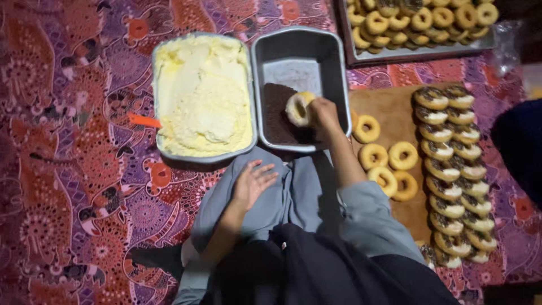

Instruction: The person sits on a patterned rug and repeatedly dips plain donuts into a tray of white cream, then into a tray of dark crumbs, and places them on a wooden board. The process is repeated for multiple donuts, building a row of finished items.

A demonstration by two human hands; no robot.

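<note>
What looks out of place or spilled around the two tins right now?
Little stands out. An orange utensil pokes out over the cream tin rim onto the cloth. The right hand holds a doughnut in the sprinkle tin; no spill shows.

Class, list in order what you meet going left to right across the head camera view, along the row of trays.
Orange spatula handle → grey tray of pale yellow cream → grey tray of dark chocolate sprinkles → plain ring doughnuts → topped doughnuts in rows.
</note>
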